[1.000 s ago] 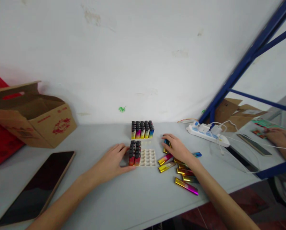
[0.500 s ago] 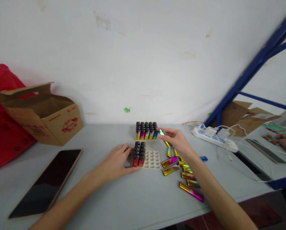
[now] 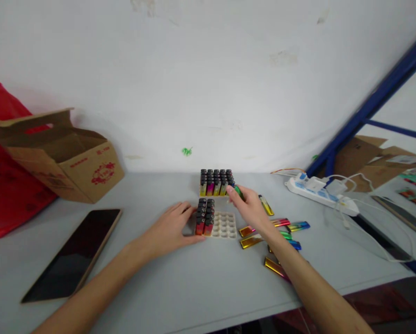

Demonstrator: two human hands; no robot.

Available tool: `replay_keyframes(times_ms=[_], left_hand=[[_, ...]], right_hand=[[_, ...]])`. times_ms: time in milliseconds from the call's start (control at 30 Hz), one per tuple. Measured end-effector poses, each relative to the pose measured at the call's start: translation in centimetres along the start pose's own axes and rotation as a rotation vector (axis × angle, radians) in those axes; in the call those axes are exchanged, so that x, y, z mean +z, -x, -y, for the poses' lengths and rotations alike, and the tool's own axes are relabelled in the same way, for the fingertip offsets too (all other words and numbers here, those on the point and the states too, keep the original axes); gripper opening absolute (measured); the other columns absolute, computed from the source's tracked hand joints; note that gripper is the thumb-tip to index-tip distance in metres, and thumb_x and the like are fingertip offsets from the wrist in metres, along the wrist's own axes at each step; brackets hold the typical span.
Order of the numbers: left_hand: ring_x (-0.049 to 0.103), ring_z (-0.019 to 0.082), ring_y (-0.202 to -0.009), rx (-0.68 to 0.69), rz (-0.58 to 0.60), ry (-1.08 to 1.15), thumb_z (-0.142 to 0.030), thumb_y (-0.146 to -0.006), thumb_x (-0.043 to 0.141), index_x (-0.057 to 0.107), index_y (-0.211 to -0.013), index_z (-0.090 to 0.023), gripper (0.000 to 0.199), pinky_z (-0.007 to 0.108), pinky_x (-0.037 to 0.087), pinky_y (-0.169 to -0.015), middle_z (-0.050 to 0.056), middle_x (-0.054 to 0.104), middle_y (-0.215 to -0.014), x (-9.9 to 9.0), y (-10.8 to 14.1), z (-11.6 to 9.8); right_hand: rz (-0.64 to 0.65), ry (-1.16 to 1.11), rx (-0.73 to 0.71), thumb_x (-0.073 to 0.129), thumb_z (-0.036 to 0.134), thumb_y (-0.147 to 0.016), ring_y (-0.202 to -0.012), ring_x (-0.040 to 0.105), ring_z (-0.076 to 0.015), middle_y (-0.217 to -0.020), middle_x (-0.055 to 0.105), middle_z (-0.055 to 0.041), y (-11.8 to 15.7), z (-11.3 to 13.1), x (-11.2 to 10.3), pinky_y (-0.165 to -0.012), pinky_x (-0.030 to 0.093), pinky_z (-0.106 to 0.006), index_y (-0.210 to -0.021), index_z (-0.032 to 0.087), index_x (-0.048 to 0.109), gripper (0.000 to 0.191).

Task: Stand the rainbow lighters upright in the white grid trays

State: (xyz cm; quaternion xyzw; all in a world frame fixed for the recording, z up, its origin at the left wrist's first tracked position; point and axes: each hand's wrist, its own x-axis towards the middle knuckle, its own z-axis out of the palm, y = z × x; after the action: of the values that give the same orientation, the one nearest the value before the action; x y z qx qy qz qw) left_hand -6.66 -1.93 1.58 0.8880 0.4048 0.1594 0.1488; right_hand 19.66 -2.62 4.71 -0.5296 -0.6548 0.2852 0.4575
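Note:
My right hand [image 3: 250, 207] pinches a green lighter [image 3: 239, 190], partly covered by the fingers, close to the right end of the rear block of lighters [image 3: 216, 182]. That block stands upright in rows with black tops. My left hand [image 3: 171, 227] curls around the left side of a pale tray with round pockets [image 3: 224, 226], its thumb along the front edge. Two columns of red lighters [image 3: 204, 221] stand in the tray's left part; the pockets to their right are bare. Loose shiny lighters [image 3: 251, 240] in several colours lie on the table, some hidden under my right forearm.
A dark-screened tablet [image 3: 74, 253] lies at left, before an open cardboard box [image 3: 89, 171] and a red bag [image 3: 6, 185]. On the right are a power strip with cables [image 3: 321, 196], a blue metal frame [image 3: 361, 118] and more cardboard [image 3: 359, 160]. A wall stands behind.
My right hand has turned, and the lighter it holds now shows less between the fingers, still by the rear block. My left hand stays at the tray. The whole view has shifted slightly.

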Motion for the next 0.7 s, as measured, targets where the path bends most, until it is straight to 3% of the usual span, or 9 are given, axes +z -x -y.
replay_keyframes(times_ms=[133,300,533,700], left_hand=[[0.068,0.033,-0.109,-0.004,0.013,0.004,-0.062,-0.088,0.08,0.069,-0.111,-0.02,0.049,0.047,0.055,-0.1,0.011,0.069,-0.115,-0.17,-0.04,-0.07],[0.068,0.033,-0.11,-0.01,-0.001,0.018,-0.066,-0.087,0.077,0.071,-0.114,-0.021,0.053,0.046,0.055,-0.1,0.012,0.071,-0.117,-0.11,-0.02,0.12],[0.069,0.033,-0.107,-0.004,-0.005,0.012,-0.067,-0.087,0.078,0.071,-0.111,-0.021,0.053,0.046,0.057,-0.099,0.011,0.071,-0.114,-0.09,-0.02,0.19],[0.068,0.033,-0.109,0.0,-0.005,0.012,-0.068,-0.087,0.077,0.072,-0.114,-0.021,0.054,0.047,0.056,-0.101,0.011,0.071,-0.116,-0.02,0.03,0.28]], right_hand=[[-0.09,0.163,-0.017,0.053,0.066,-0.095,-0.057,0.028,-0.0116,-0.057,0.027,0.0051,-0.06,-0.16,-0.15,-0.057,0.02,-0.03,-0.058,0.025,0.032,0.059],[-0.105,0.194,-0.032,0.049,0.052,-0.094,-0.056,0.033,-0.0125,-0.057,0.031,0.0049,-0.26,-0.69,-0.07,-0.057,0.022,-0.03,-0.061,0.025,0.035,0.045],[-0.064,0.219,-0.076,0.048,0.059,-0.104,-0.061,0.045,-0.015,-0.063,0.049,0.005,-0.06,-0.21,-0.09,-0.061,0.03,-0.028,-0.078,0.025,0.047,0.043],[-0.016,0.223,-0.106,0.046,0.057,-0.104,-0.059,0.038,-0.0137,-0.059,0.04,0.0053,0.17,-0.03,0.15,-0.06,0.028,-0.029,-0.07,0.025,0.041,0.047]])
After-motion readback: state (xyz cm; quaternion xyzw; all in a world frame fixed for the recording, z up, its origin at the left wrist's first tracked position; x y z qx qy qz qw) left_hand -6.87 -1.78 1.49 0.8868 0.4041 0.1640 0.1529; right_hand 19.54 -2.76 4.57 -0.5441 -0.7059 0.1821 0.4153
